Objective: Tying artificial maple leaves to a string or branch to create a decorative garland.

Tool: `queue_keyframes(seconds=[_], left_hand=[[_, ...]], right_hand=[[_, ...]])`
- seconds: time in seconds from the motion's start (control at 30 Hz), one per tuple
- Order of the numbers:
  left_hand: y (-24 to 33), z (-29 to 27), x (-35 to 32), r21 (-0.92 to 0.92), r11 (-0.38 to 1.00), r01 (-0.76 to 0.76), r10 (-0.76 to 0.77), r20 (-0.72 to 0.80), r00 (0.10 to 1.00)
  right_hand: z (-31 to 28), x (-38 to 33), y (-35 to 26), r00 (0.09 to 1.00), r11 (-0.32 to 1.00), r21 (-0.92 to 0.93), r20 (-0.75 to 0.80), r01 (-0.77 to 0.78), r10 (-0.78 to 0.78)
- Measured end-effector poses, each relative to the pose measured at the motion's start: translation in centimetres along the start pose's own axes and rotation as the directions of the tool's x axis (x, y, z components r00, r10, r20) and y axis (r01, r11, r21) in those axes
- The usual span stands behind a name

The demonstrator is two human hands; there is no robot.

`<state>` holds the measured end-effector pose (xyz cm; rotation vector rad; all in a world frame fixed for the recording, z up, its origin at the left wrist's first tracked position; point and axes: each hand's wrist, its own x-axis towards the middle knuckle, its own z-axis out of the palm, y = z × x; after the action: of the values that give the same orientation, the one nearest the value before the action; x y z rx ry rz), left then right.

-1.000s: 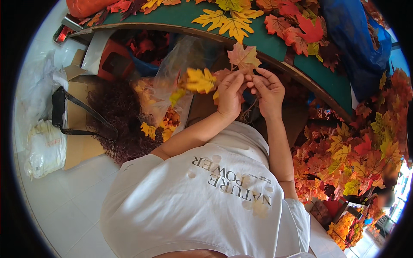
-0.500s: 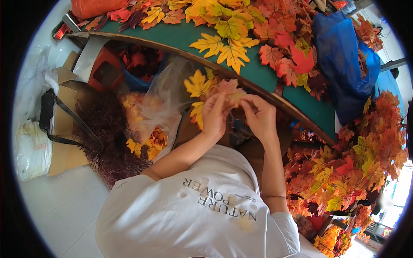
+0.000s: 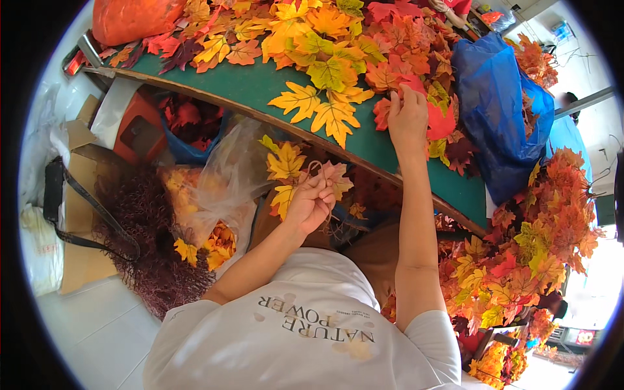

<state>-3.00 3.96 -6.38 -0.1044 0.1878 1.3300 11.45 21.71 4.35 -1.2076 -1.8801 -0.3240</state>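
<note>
My left hand is closed, fingertips pinched round a thin brown stem that loops up above them. Artificial maple leaves, one yellow and one pale orange-pink, hang around this hand, below the table edge. Stretched over the green tabletop, my right hand is at the edge of the heap of red and orange artificial leaves. Its thumb and fingers are slightly apart, next to a red leaf; whether the tips touch a leaf is hard to see.
Yellow leaves lie on the green table by its wooden edge. A blue plastic bag stands at the right, above a large leaf bundle. On the left are dark purple twigs and a cardboard box. Someone's hand shows at the far side.
My right hand has left the pale leaf beside my left hand and moved up over the table to the leaf heap. The left hand has dropped slightly, still holding the stem.
</note>
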Motion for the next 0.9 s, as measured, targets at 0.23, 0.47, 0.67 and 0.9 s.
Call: queue_keyframes(seconds=[0.23,0.47,0.67,0.9], left_hand=[[0.6,-0.5,0.4,0.037,0.999,0.026,-0.028,0.053,0.998],[0.3,-0.1,0.3,0.069,0.995,0.072,-0.076,0.058,0.995],[0.5,-0.1,0.0,0.102,0.993,0.063,-0.066,0.027,0.997],[-0.1,0.3,-0.5,0.221,0.975,-0.022,0.009,0.058,0.998]], right_hand=[[0.7,0.2,2.8,0.987,0.994,0.089,0.149,-0.07,0.056],[1.2,1.6,3.6,0.992,0.987,0.151,0.12,-0.056,0.038],[-1.2,2.7,2.3,0.909,0.813,0.414,0.261,-0.41,0.325],[-3.3,1.5,3.6,0.647,-0.147,0.862,0.467,-0.485,0.602]])
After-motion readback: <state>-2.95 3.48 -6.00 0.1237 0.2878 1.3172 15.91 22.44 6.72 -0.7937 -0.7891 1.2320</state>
